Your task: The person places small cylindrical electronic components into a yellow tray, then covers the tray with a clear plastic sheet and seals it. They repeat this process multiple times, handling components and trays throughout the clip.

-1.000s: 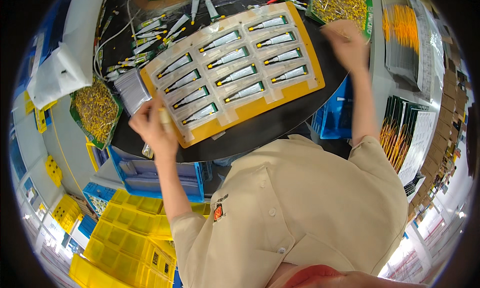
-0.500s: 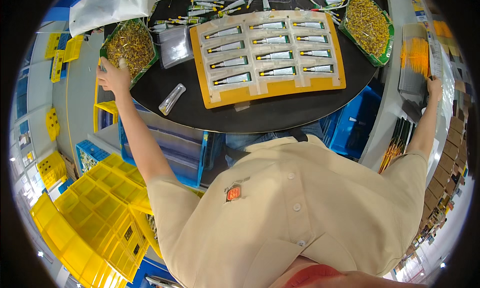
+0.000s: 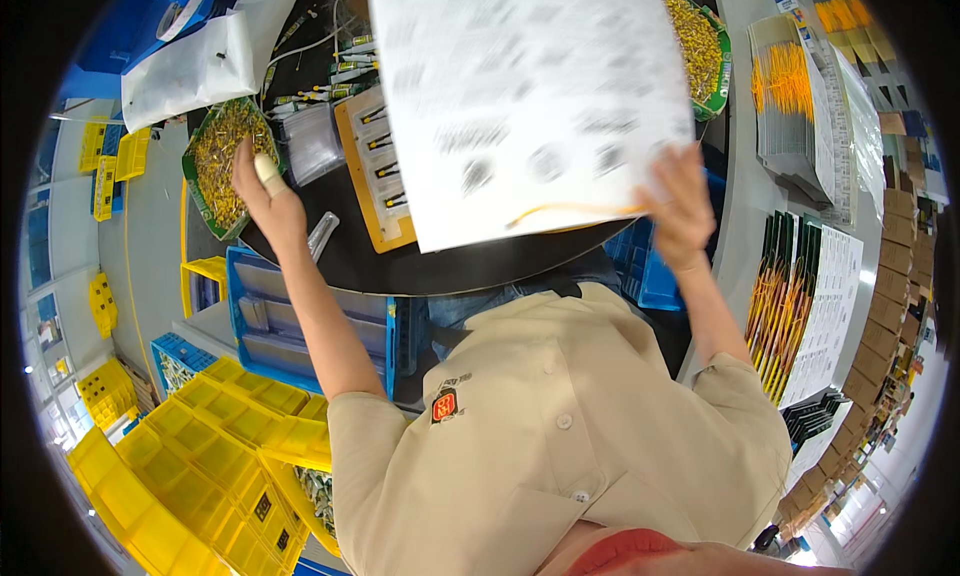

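My right hand (image 3: pixel 680 211), somewhat blurred, grips the lower right corner of a large white printed card (image 3: pixel 540 106). An orange cord (image 3: pixel 570 210) runs along the card's lower edge. Beneath the card lies a yellow board (image 3: pixel 362 176), mostly hidden, with a column of small tubes (image 3: pixel 384 171) showing at its left side. My left hand (image 3: pixel 275 206) is open and empty, fingers stretched out, a pale cover on its thumb. It hovers at the right side of a green tray (image 3: pixel 200 191) filled with small yellow-tipped pieces.
Clear plastic sleeves (image 3: pixel 312 141) and a clear plastic piece (image 3: pixel 322 234) lie on the black table (image 3: pixel 470 276). Another green tray (image 3: pixel 722 86) stands far right. On the right-hand bench are card stacks with orange cords (image 3: pixel 785 101). Yellow crates (image 3: pixel 200 426) fill the lower left.
My right hand has come in from the right bench carrying the white card, which now covers most of the board. My left hand has moved slightly right and down.
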### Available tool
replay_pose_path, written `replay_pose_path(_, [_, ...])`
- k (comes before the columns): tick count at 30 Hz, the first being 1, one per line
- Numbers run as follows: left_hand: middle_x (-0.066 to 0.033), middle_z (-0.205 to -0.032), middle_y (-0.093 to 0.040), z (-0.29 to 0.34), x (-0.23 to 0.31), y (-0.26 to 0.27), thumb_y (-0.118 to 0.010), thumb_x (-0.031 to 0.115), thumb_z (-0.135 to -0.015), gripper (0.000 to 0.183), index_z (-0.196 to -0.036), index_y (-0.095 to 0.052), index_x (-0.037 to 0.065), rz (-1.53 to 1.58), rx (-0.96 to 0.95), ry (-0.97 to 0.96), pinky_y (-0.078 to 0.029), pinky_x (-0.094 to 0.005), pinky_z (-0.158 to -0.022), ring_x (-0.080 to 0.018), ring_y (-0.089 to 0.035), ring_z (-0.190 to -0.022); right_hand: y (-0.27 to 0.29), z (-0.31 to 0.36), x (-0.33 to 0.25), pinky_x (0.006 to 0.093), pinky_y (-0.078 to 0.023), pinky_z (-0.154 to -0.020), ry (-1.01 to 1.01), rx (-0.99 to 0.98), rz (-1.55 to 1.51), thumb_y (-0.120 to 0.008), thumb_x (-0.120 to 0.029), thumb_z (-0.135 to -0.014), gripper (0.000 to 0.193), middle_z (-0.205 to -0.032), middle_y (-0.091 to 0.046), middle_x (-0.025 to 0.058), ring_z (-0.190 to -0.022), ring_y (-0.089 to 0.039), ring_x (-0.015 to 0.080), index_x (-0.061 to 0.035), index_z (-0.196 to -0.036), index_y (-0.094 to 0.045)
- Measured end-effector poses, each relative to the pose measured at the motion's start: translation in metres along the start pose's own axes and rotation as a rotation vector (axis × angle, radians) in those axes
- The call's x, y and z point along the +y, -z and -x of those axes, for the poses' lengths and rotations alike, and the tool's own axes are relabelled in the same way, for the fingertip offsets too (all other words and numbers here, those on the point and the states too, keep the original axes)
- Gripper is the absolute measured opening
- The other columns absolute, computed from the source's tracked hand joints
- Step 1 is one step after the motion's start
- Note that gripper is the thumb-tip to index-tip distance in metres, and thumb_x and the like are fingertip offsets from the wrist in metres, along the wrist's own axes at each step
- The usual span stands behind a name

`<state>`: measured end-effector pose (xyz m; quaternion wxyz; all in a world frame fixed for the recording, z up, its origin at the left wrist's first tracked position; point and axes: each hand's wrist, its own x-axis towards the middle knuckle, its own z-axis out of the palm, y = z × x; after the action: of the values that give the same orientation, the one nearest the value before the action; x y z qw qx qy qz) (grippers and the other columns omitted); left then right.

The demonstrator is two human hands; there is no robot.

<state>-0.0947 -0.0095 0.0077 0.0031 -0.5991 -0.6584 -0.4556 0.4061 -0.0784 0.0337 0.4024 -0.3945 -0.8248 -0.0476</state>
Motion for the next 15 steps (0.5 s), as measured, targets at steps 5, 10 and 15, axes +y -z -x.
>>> replay_pose_path(5, [-0.0213,-0.159,-0.029,0.017,0.075,-0.082,-0.051,0.037,-0.100,0.060,-0.153,-0.038,0.012,-0.303,-0.486,-0.203,-0.018,-0.0634,-0.116,-0.0425,-0.023,-0.147,-0.049,0.036,-0.040,0.0536,-0.029,-0.118,0.067,-0.248,-0.093,-0.068,-0.012,-0.085,0.031,-0.129,-0.067,-0.0023,-0.127,-0.057,0.0259,-0.0271,-0.110,-0.074])
replay_pose_path(10, [-0.0179,-0.163,-0.022,0.060,0.098,-0.120,-0.050,0.047,-0.098,0.067,-0.156,-0.033,0.018,-0.446,-0.771,-0.236,-0.006,-0.0642,-0.118,-0.0415,-0.015,-0.151,-0.055,0.038,-0.018,0.0624,-0.026,-0.115,-0.044,-0.621,-0.300,-0.072,-0.017,-0.083,0.031,-0.134,-0.062,0.0050,-0.132,-0.051,0.0284,-0.0219,-0.114,-0.071])
replay_pose_path(15, [-0.0174,-0.163,-0.024,0.063,0.090,-0.118,-0.051,0.050,-0.097,0.067,-0.154,-0.037,0.019,-0.379,-0.697,-0.245,-0.005,-0.0631,-0.118,-0.0407,-0.016,-0.151,-0.040,0.035,0.184,0.0350,-0.047,-0.095,-1.055,0.330,0.129,-0.050,-0.023,-0.104,0.031,-0.112,-0.065,0.0110,-0.109,-0.060,0.0237,-0.0023,-0.125,-0.060])
